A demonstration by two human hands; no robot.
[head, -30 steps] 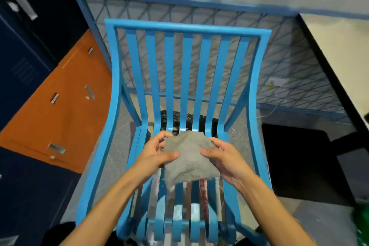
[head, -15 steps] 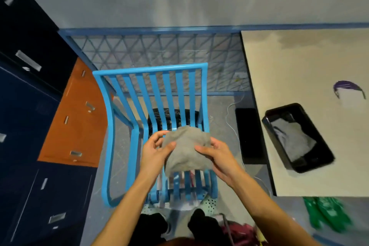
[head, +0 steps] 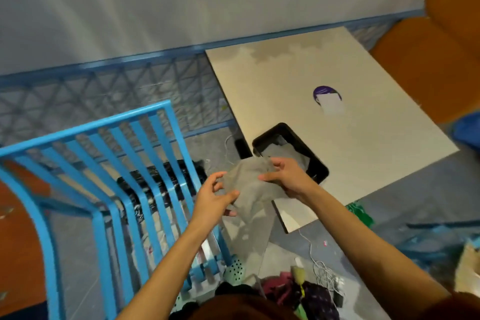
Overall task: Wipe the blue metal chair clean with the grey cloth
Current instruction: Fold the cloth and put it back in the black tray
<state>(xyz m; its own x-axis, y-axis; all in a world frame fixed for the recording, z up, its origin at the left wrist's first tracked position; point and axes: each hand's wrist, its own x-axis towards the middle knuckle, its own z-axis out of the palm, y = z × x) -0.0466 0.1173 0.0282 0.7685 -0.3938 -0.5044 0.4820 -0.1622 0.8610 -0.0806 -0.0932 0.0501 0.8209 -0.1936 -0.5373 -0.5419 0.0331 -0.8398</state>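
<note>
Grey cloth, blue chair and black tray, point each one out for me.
grey cloth (head: 249,184): head view, on its bunched middle between the two hands.
blue chair (head: 85,126): head view, on the backrest's top rail.
black tray (head: 318,167): head view, on its right rim.

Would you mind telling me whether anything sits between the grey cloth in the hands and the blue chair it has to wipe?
Nothing visible does. The grey cloth is held in the air by the left hand and right hand, just right of the blue chair. The gap to the nearest slats looks open.
</note>
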